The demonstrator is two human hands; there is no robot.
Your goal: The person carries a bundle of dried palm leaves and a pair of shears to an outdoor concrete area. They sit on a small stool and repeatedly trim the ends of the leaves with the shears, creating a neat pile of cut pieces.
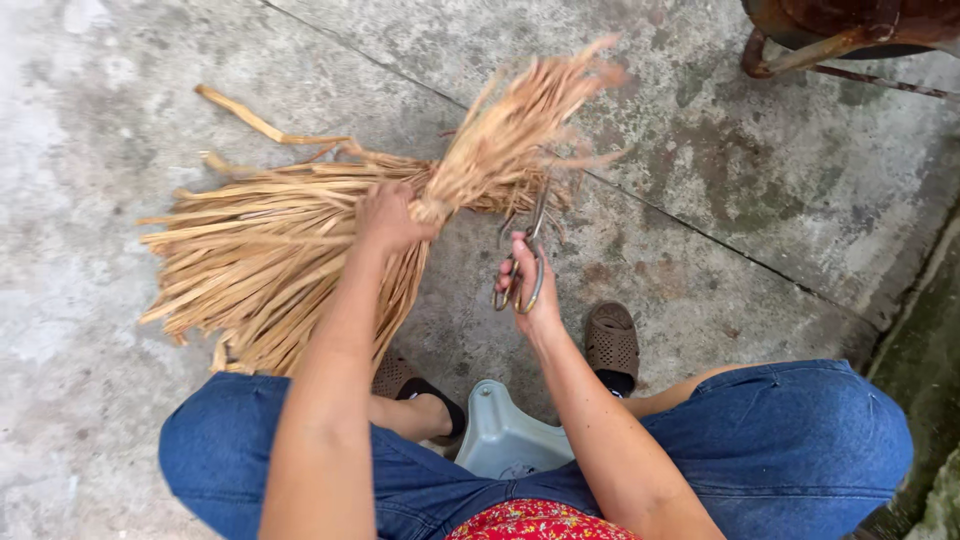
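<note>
Straw bundle (pixel 270 250) held over the concrete floor (pixel 760 170), cinched at a narrow waist, ends fanning out both ways. Likely light, dry, brittle; strands would slip loose if taken anywhere but the waist. Left hand (pixel 388 218) clenched round that waist. Right hand (pixel 528 290) grasping scissors (pixel 525 262), blades up at the bundle's underside. Grey stool (pixel 505 435) between the knees; sandals (pixel 612 340) on the floor.

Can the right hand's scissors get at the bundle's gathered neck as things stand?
Probably yes. The right hand holds the scissors pointing up just beside the neck of the dried straw bundle, where the left hand grips it. Nothing lies between, though the left-hand fingers sit close to the blades.
</note>
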